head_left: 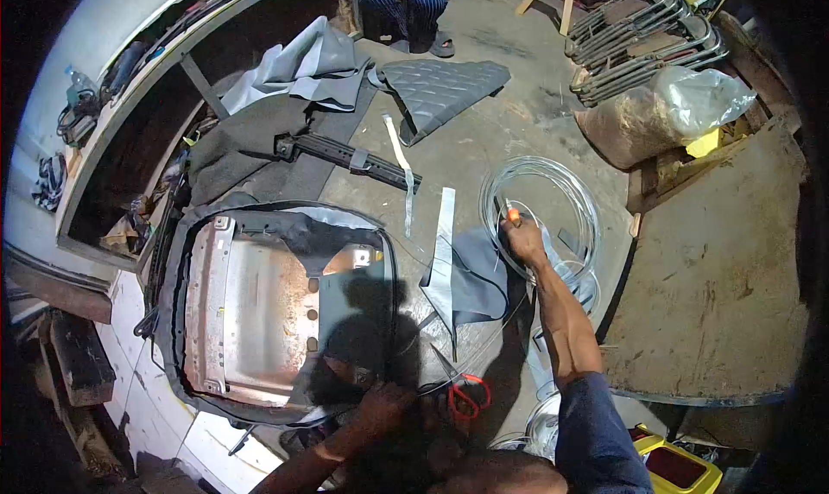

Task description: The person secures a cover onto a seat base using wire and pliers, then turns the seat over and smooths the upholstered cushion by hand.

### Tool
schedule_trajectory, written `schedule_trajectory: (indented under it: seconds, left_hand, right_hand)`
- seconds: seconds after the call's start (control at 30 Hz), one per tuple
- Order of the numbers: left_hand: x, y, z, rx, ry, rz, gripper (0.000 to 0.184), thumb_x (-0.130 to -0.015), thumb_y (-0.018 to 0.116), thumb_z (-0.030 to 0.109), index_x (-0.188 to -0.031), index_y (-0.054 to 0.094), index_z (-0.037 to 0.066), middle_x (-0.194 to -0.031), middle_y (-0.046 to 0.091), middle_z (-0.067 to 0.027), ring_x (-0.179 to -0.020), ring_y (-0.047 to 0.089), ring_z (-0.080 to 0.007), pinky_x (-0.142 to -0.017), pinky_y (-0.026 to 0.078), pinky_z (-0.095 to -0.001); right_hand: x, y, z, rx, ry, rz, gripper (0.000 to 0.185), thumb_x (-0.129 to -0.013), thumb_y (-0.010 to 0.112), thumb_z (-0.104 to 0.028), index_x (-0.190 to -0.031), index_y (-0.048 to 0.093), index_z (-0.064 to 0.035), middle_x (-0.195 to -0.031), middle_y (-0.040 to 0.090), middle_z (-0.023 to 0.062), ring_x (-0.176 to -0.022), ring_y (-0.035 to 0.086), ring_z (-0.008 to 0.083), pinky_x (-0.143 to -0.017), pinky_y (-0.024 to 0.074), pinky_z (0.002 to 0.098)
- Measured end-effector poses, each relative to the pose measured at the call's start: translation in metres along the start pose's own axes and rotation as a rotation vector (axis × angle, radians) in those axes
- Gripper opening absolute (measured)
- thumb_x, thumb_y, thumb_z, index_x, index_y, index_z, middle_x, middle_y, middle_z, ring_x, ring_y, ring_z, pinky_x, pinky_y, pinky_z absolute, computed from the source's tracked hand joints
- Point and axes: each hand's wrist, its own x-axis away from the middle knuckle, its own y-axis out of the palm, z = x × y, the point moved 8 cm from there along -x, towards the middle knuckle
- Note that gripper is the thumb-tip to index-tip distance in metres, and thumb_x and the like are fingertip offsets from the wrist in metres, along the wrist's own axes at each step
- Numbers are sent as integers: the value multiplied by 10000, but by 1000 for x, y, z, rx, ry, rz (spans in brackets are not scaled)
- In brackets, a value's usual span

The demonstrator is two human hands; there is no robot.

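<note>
My right hand (522, 242) is closed around a small orange-handled tool, which looks like pliers (514, 215), inside the ring of a coil of wire (591, 207) on the floor. In deep shadow, my left hand (384, 410) is at the lower right edge of a seat (393, 274) with a dark cover and a bare metal pan. Its fingers look curled, but what they hold is hidden. A thin strand of wire (484, 349) runs across the floor near that hand. Beside it lie red-handled scissors (466, 396), blades partly open.
Grey fabric pieces (475, 274), a quilted panel (440, 88) and a black metal rail (350, 159) lie on the floor. Bent metal frames (643, 45), a sack (626, 127) and a board (704, 278) stand right. Another person's legs (401, 6) show at the back.
</note>
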Motion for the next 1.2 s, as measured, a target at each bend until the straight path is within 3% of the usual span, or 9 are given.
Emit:
schedule_trajectory:
  seconds: [0.23, 0.3, 0.43, 0.5, 0.63, 0.8, 1.0, 1.1, 1.2]
  left_hand:
    - [-1, 11, -1, -35, 16, -46, 565, -815, 639, 180, -1369, 550, 112, -1204, 628, -107, -1117, 574, -312, -1026, 418, -509]
    - [1, 13, -2, -82, 32, 11, 579, -821, 634, 176, -1388, 536, 112, -1206, 627, -109, -1118, 573, -315, -1027, 416, -518]
    - [4, 4, 3, -111, 73, 80, 547, -841, 615, 177, -1379, 542, 105, -1190, 630, -117, -1108, 578, -315, -1009, 425, -537]
    - [0, -2, 4, -127, 72, 116, 516, -846, 607, 179, -1354, 556, 101, -1165, 637, -115, -1092, 586, -313, -993, 434, -531]
    - [1, -12, 9, -51, 49, 59, 464, -833, 623, 211, -1284, 597, 107, -1095, 656, -104, -1072, 598, -307, -971, 446, -516]
    - [1, 15, -1, -192, 89, 29, 485, -795, 662, 237, -1263, 610, 123, -1097, 661, -91, -1072, 600, -298, -975, 441, -515]
    - [5, 7, -1, -69, 61, 38, 411, -821, 646, 211, -1224, 633, 132, -1169, 664, -97, -1110, 603, -298, -978, 449, -509]
    - [2, -23, 11, -52, 6, -6, 373, -840, 635, 204, -1206, 642, 136, -1171, 668, -106, -1124, 606, -307, -985, 449, -509]
    - [5, -11, 8, -4, -4, -17, 337, -857, 624, 208, -1185, 646, 132, -1151, 674, -112, -1113, 614, -318, -984, 450, -515]
  right_hand:
    - [19, 29, 32, -1310, 473, -315, 326, -961, 595, -381, -991, 635, -59, -924, 710, 145, -774, 703, 317, -684, 584, 446]
    - [19, -30, 21, 131, 194, 130, 389, -938, 619, -373, -934, 670, 12, -975, 681, 230, -788, 695, 369, -718, 545, 478]
    - [60, -61, 15, -153, 296, 59, 442, -903, 655, -373, -903, 675, 68, -971, 636, 284, -827, 661, 420, -756, 493, 499]
    - [86, -100, 1, 56, -13, 517, 456, -875, 695, -388, -922, 675, 65, -909, 623, 262, -825, 621, 440, -747, 471, 499]
    - [95, -100, 38, 84, 59, 586, 377, -862, 729, -310, -975, 673, 45, -957, 615, 258, -911, 603, 432, -840, 457, 489]
    - [114, -79, 27, -381, -115, 338, 415, -882, 704, -235, -1219, 651, -1, -1329, 568, 182, -1195, 570, 339, -1051, 412, 388]
    - [141, -73, -28, -585, 19, -267, 379, -807, 681, -96, -1180, 700, -26, -1255, 646, 92, -1182, 586, 190, -1002, 432, 315]
    - [144, -91, -30, -221, -354, 229, 334, -777, 681, -84, -1094, 705, 20, -1231, 613, 179, -1117, 608, 319, -965, 461, 379]
    - [134, -107, 10, 307, 83, 596, 416, -789, 780, -253, -1094, 695, 16, -1170, 594, 240, -1053, 587, 430, -933, 473, 482]
